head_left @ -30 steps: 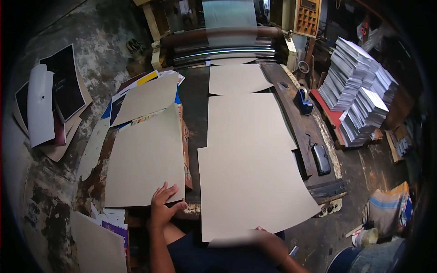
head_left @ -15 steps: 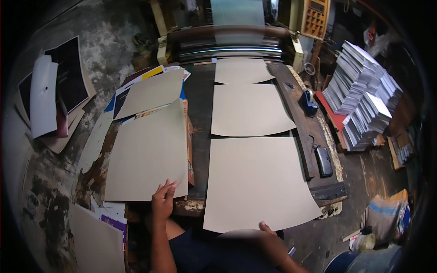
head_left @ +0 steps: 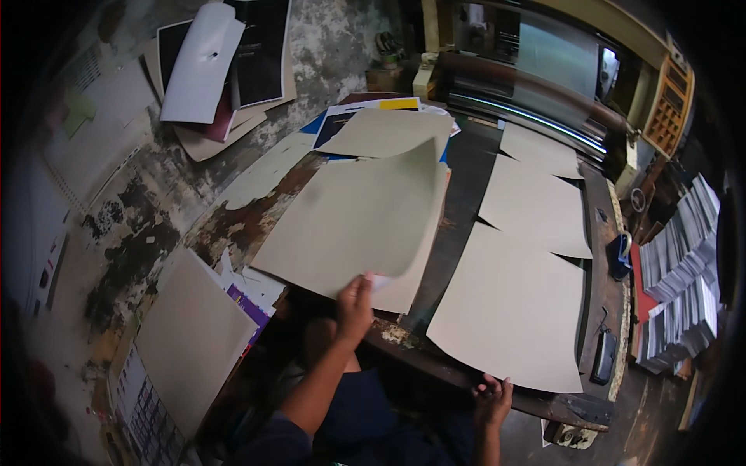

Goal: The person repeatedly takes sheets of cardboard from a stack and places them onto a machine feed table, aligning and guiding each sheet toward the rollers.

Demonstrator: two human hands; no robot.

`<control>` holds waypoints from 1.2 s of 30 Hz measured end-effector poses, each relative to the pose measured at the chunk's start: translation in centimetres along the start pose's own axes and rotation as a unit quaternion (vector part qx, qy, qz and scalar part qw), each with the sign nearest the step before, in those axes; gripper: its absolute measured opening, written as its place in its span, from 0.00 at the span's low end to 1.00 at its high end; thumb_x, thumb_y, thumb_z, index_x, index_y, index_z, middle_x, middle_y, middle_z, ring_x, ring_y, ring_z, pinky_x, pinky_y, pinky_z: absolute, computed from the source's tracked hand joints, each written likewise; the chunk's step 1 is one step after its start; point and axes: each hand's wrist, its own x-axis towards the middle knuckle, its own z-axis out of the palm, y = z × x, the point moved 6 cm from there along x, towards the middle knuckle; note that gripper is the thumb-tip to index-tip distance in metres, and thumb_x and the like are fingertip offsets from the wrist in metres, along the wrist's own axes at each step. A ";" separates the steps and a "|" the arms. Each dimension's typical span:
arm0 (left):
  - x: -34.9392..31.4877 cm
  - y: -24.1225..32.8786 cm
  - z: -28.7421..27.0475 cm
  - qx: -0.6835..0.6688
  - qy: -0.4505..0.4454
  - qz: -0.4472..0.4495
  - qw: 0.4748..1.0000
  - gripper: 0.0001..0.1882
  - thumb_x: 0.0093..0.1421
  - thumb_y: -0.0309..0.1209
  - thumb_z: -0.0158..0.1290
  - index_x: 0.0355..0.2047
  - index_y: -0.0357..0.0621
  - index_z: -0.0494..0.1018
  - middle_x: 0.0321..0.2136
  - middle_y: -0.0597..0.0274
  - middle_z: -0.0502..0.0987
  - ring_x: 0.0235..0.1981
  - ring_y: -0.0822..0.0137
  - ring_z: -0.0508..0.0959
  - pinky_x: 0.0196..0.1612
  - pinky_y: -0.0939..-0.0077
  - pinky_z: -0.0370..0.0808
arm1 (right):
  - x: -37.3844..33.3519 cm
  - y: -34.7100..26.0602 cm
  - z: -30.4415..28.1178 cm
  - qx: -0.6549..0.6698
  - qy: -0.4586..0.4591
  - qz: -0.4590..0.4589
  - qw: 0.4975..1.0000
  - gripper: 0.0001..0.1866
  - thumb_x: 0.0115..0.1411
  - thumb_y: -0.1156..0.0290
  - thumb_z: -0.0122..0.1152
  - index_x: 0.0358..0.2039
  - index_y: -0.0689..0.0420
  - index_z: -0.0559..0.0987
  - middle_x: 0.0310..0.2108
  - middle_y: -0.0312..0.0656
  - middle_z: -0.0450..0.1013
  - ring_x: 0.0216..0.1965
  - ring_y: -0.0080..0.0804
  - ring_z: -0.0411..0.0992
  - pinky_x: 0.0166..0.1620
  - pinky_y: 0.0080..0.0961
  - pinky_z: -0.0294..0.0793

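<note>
My left hand (head_left: 355, 312) is closed on the near edge of a large beige paper sheet (head_left: 342, 221), pinching it. The sheet's right side is lifted and curls up, and another beige sheet of the same stack shows beneath. My right hand (head_left: 493, 398) is palm up at the near edge of the nearest beige sheet (head_left: 517, 318) in the row on the right. Its fingers are loosely bent and apart, with the fingertips by that edge; nothing shows in its grasp. Further sheets in that row run back, edges overlapping, to the rollers (head_left: 536, 128) of a machine.
Another beige sheet (head_left: 388, 132) lies on printed sheets behind the stack. Bound paper piles (head_left: 680, 272) stand at the right. A tape dispenser (head_left: 620, 256) and a black case (head_left: 604, 357) sit on the table's right edge. More sheets lean at lower left (head_left: 194, 342); loose prints lie far left.
The view has swung left. My left hand has taken hold of the stack's top sheet and raised its right side. My right hand has stayed by the row's near edge, its fingers now showing.
</note>
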 end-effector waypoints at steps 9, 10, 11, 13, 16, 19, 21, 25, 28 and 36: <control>-6.1 6.1 5.3 0.124 -0.319 0.159 0.926 0.10 0.64 0.33 0.51 0.31 0.40 0.78 0.32 0.58 0.82 0.39 0.60 0.81 0.58 0.55 0.65 | -1.8 -4.4 3.4 0.010 -0.045 -0.047 0.998 0.37 0.65 0.50 0.51 0.68 0.52 0.52 0.53 0.51 0.70 0.35 0.34 0.75 0.37 0.38 0.80; -6.7 6.2 5.7 0.099 -0.380 0.152 0.907 0.10 0.64 0.33 0.51 0.31 0.41 0.79 0.33 0.59 0.82 0.40 0.61 0.81 0.59 0.54 0.64 | -2.4 -4.9 4.6 -0.010 -0.125 -0.040 0.991 0.37 0.63 0.49 0.54 0.66 0.54 0.56 0.52 0.52 0.70 0.36 0.35 0.75 0.38 0.38 0.80; -7.1 6.2 6.0 0.093 -0.415 0.150 0.893 0.10 0.64 0.33 0.52 0.31 0.43 0.79 0.33 0.59 0.82 0.42 0.62 0.81 0.61 0.54 0.64 | -2.0 -4.5 3.7 -0.016 -0.150 -0.016 0.988 0.34 0.62 0.50 0.57 0.62 0.57 0.61 0.49 0.51 0.71 0.36 0.35 0.74 0.39 0.37 0.79; -7.9 6.1 5.9 0.089 -0.478 0.118 0.866 0.12 0.65 0.36 0.51 0.30 0.46 0.80 0.36 0.61 0.83 0.48 0.60 0.79 0.64 0.52 0.59 | -2.3 -4.5 4.0 -0.064 -0.118 0.004 0.991 0.24 0.58 0.57 0.64 0.46 0.62 0.72 0.39 0.45 0.73 0.36 0.33 0.74 0.39 0.32 0.76; -7.8 6.4 6.0 0.135 -0.450 0.182 0.864 0.14 0.64 0.42 0.53 0.32 0.48 0.81 0.39 0.63 0.83 0.55 0.54 0.75 0.66 0.48 0.54 | -4.0 -4.5 2.9 -0.083 -0.016 0.050 0.995 0.19 0.58 0.63 0.63 0.42 0.65 0.73 0.36 0.43 0.73 0.35 0.32 0.73 0.33 0.27 0.72; -4.9 6.0 5.3 0.187 -0.365 0.197 0.890 0.21 0.55 0.50 0.60 0.40 0.48 0.80 0.47 0.60 0.80 0.62 0.49 0.67 0.66 0.45 0.52 | -5.1 -3.0 0.3 -0.089 -0.033 0.046 0.994 0.18 0.61 0.61 0.59 0.41 0.64 0.73 0.35 0.45 0.74 0.32 0.33 0.73 0.33 0.26 0.71; -3.2 5.3 5.0 0.226 -0.336 0.224 0.886 0.24 0.51 0.51 0.63 0.42 0.47 0.80 0.48 0.60 0.79 0.62 0.49 0.66 0.65 0.45 0.53 | -6.4 -1.2 -1.9 -0.107 -0.044 0.063 0.991 0.18 0.62 0.60 0.56 0.41 0.64 0.73 0.33 0.45 0.74 0.31 0.33 0.74 0.33 0.26 0.71; -0.7 2.9 4.0 0.271 -0.309 0.229 0.882 0.31 0.41 0.48 0.69 0.43 0.44 0.79 0.49 0.58 0.78 0.61 0.49 0.67 0.64 0.48 0.57 | -9.4 0.8 -2.4 -0.181 -0.086 0.084 0.976 0.22 0.66 0.56 0.48 0.42 0.66 0.73 0.31 0.48 0.75 0.31 0.34 0.75 0.35 0.27 0.72; -0.1 1.4 3.4 0.260 -0.307 0.196 0.894 0.30 0.41 0.44 0.71 0.43 0.42 0.78 0.47 0.56 0.79 0.60 0.50 0.69 0.64 0.52 0.59 | -11.2 1.5 -2.5 -0.191 -0.096 0.105 0.971 0.24 0.68 0.55 0.46 0.44 0.67 0.72 0.32 0.50 0.76 0.33 0.36 0.76 0.38 0.28 0.74; 0.7 0.8 3.0 0.194 -0.271 0.123 0.935 0.17 0.57 0.36 0.62 0.44 0.40 0.78 0.43 0.52 0.81 0.57 0.52 0.73 0.62 0.58 0.62 | -12.7 1.7 -3.2 -0.196 -0.109 0.092 0.970 0.26 0.69 0.54 0.43 0.45 0.69 0.72 0.33 0.52 0.77 0.35 0.39 0.77 0.41 0.31 0.74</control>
